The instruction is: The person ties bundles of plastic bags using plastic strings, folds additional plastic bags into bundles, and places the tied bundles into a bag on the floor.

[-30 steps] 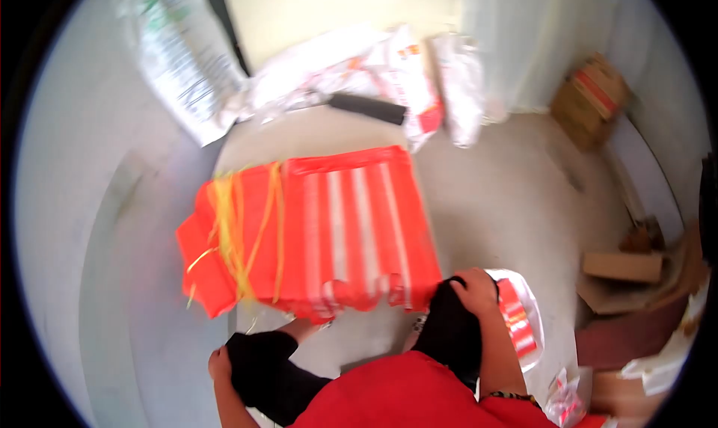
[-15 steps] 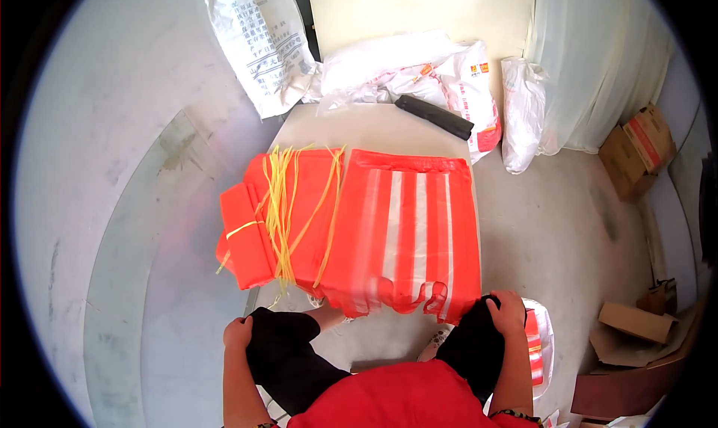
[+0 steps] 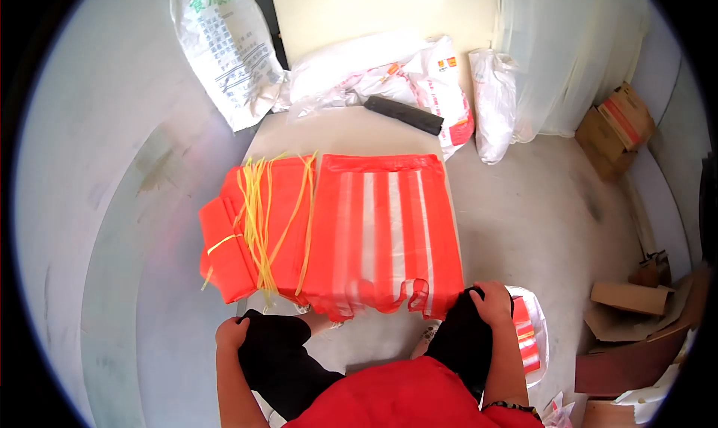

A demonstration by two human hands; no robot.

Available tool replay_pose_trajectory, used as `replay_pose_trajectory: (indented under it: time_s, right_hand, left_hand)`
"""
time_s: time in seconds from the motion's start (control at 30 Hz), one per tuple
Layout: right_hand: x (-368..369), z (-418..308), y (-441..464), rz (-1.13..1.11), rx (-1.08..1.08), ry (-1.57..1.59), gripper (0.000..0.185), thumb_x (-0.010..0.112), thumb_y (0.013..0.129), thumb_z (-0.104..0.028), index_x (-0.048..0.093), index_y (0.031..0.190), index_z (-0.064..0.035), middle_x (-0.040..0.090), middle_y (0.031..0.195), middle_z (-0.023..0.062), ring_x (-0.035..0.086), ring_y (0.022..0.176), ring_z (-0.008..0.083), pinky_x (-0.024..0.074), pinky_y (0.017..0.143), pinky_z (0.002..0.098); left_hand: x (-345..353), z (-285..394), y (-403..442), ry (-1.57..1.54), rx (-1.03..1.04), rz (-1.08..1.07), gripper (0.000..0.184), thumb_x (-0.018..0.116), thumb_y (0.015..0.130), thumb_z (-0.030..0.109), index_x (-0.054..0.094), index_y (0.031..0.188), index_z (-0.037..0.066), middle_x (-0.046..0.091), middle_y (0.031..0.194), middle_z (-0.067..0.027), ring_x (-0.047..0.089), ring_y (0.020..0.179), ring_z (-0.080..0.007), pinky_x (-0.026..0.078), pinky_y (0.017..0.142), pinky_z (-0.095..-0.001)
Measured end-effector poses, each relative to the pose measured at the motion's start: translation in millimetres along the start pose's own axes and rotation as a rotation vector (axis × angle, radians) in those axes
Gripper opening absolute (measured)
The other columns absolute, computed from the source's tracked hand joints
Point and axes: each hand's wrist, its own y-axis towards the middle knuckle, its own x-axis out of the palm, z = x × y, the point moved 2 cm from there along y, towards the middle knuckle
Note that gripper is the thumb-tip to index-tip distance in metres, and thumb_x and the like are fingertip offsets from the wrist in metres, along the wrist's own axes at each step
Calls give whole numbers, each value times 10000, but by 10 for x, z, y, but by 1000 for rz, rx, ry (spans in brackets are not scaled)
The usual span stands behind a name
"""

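Observation:
My left hand (image 3: 232,333) rests on the black trousers at my left knee, holding nothing, its fingers partly hidden. On my right knee lies my right hand (image 3: 493,302), fingers apart and nothing in it. Between and beyond the knees, a stack of red-and-white striped plastic bags (image 3: 378,241) lies flat on the table, its cut handle edge towards me. To its left are plain red folded bags (image 3: 288,204), with yellow tie strips (image 3: 258,219) draped across them. A folded red bundle (image 3: 223,248) tied with a yellow strip sits at the far left.
A black roll (image 3: 404,115) lies at the table's back, before white plastic sacks (image 3: 359,65). A white printed sack (image 3: 224,54) stands back left. Right of my knee, a white container (image 3: 542,338) holds striped bundles. Cardboard boxes (image 3: 615,133) stand along the right side.
The view has turned slightly, so the table and bags appear further left. Both hands stay on the knees, and the bags keep their arrangement.

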Motion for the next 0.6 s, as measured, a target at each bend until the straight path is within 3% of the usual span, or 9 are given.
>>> replay_pose_trajectory:
  time_s: [0.3,0.43,0.47,0.57,0.6]
  right_hand:
    - [-25,-11,8,-62,-13,-22,308,690,930,-323,754,1069,-56,733,1072,160,653,1070,378,498,985,476]
    - [-84,-16,-35,-85,4,-12,311,680,940,-332,755,1082,-65,732,1078,160,646,1081,380,495,987,479]
    - [-90,-20,-27,-90,-4,-12,312,677,943,-334,755,1086,-68,732,1080,160,644,1085,380,494,987,478]
    - [-162,-38,-26,-150,26,14,317,670,947,-340,753,1099,-75,733,1085,157,641,1094,377,491,991,476]
    - [-137,-10,-28,-131,-8,15,321,667,948,-342,751,1109,-77,733,1087,155,642,1090,373,489,995,473]
  left_hand:
    - [-121,857,-430,-6,198,320,388,645,926,382,781,1108,67,757,1074,-159,709,1018,-362,554,898,-476]
    - [-120,1184,-640,231,348,311,420,664,913,379,752,1179,66,720,1190,-124,665,1108,-329,532,953,-437]
    - [-47,1209,-649,262,356,267,499,682,884,428,726,1243,85,670,1281,-105,581,1236,-337,457,1054,-498]
    - [18,1456,-946,440,447,315,561,694,857,482,716,1264,98,633,1343,-112,489,1342,-365,353,1126,-591]
    - [11,1545,-1006,434,458,252,607,698,846,509,693,1296,101,601,1397,-127,422,1397,-383,263,1150,-667]
